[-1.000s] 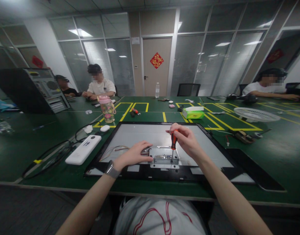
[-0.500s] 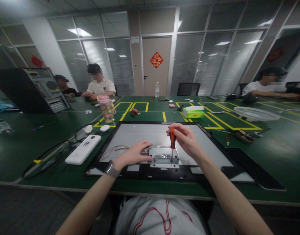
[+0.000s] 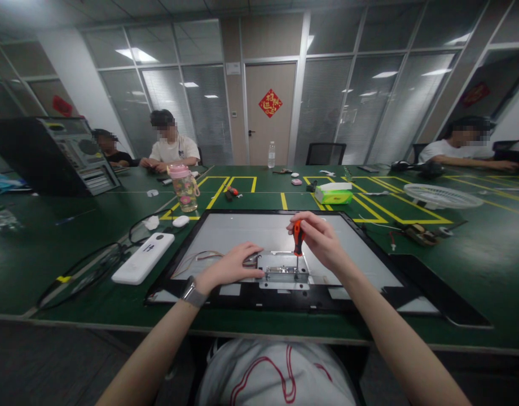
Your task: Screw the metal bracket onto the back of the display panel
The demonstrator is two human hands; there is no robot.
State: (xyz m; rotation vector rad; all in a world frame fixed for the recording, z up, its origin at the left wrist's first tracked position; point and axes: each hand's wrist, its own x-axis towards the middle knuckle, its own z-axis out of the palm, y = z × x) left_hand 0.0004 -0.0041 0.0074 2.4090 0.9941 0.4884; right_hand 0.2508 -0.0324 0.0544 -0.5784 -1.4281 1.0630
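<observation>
A flat monitor panel [image 3: 225, 231] in a black frame lies face down on the green table before me. Near its front edge sits a small metal bracket plate [image 3: 284, 270]. My right hand [image 3: 321, 239] is closed round an orange-and-black screwdriver [image 3: 297, 239], held upright with its tip on the bracket. My left hand [image 3: 232, 265] rests on the panel with its fingers pressed against the bracket's left edge. Thin wires [image 3: 200, 258] run across the panel to the left of that hand.
A white oblong device [image 3: 143, 257] and black cables [image 3: 94, 265] lie left of the panel. Behind stand a pink-lidded bottle [image 3: 185, 188], a green tissue box [image 3: 334, 194], a computer case [image 3: 56, 155] and a white fan grille [image 3: 443, 197]. Three seated people work at the far sides.
My right hand and the screwdriver have risen slightly and turned a little over the bracket. The left hand stays in place.
</observation>
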